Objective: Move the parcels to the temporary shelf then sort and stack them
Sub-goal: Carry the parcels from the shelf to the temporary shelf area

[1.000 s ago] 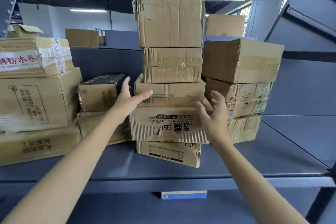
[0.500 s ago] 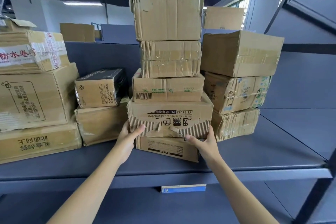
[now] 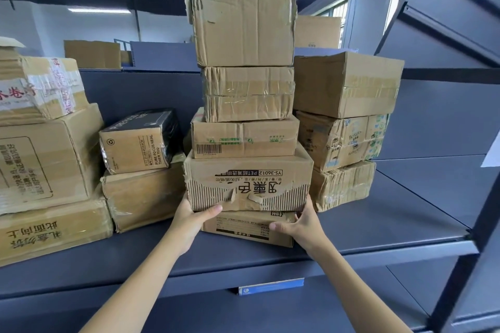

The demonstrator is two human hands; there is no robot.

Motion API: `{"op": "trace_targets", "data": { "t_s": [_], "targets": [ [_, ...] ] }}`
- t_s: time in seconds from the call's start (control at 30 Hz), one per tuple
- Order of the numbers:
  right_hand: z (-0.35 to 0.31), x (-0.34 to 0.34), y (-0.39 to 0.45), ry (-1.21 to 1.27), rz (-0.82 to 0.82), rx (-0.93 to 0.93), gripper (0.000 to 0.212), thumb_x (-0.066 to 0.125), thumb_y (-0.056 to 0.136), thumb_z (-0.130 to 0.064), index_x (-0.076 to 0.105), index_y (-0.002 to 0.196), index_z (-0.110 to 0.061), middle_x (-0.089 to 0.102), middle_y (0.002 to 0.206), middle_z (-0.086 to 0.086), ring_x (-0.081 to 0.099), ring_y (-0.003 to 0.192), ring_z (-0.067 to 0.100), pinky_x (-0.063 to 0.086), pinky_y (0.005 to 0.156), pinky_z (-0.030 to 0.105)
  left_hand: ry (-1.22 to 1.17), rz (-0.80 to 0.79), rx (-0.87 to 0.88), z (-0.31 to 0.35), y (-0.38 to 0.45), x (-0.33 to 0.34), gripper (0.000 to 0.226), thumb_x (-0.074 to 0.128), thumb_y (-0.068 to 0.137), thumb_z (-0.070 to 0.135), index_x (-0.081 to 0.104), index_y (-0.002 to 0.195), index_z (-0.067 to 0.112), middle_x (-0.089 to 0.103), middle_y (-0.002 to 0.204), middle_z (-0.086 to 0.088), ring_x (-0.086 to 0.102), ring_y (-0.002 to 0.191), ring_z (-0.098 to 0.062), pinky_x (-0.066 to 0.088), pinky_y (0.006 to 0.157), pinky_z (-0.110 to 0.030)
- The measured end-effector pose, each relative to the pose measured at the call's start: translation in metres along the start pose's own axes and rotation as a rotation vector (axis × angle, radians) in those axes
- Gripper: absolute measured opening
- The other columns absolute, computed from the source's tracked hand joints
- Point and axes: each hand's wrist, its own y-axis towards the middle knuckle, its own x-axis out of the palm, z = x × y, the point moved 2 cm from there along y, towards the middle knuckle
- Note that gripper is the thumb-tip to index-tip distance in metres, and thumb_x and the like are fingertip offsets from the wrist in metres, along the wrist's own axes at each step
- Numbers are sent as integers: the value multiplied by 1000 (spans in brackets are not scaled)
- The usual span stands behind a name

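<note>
A tall stack of cardboard parcels stands mid-shelf. From the bottom up it holds a flat printed box (image 3: 243, 231), a wide torn box (image 3: 249, 178) marked YS-36012, a barcode box (image 3: 243, 138), a taped box (image 3: 249, 94) and a big plain box (image 3: 243, 27). My left hand (image 3: 189, 222) grips the torn box's lower left corner, thumb across its front edge. My right hand (image 3: 303, 224) holds its lower right corner, with the thumb lying on the flat box beneath.
The parcels rest on a dark grey shelf (image 3: 378, 230). Three parcels (image 3: 346, 84) are stacked close on the right. A black-topped box (image 3: 135, 143) on another box and large cartons (image 3: 40, 159) crowd the left. A shelf upright (image 3: 465, 265) rises at right.
Both hands dropped from beside the barcode box to the torn box's lower corners and took hold. The stack now looks nearer.
</note>
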Motion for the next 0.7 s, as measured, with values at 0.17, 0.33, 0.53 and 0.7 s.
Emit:
{"op": "trace_targets", "data": {
  "t_s": [0.17, 0.33, 0.53, 0.7],
  "targets": [
    [-1, 5, -8, -59, 74, -17, 116, 94, 34, -50, 38, 131, -18, 56, 125, -4, 54, 113, -1, 43, 95, 14, 14, -40, 23, 2, 2, -5, 63, 76, 65, 2, 50, 120, 20, 63, 117, -2, 57, 112, -16, 42, 95, -28],
    [-2, 9, -17, -73, 120, -40, 91, 93, 51, -14, 40, 124, -22, 57, 121, -5, 56, 104, -8, 44, 88, 9, 29, -45, 39, 1, 1, -10, 55, 74, 72, -3, 52, 116, 21, 64, 114, -1, 57, 110, -16, 42, 97, -31],
    [-20, 10, -32, -44, 132, -39, 102, 92, 40, -38, 42, 126, -19, 59, 121, -2, 58, 109, 2, 48, 89, 16, 29, -94, 33, 9, -11, -11, 79, 88, 49, 28, 52, 119, 18, 65, 116, -2, 58, 113, -19, 41, 101, -37],
    [-36, 3, -49, -28, 125, -27, 99, 93, 36, -43, 44, 120, -25, 60, 119, 1, 60, 107, 7, 50, 81, 19, -4, -88, 59, 14, -27, -2, 62, 81, 65, 1, 52, 117, 16, 65, 116, -6, 58, 112, -21, 41, 102, -37]
  ]
}}
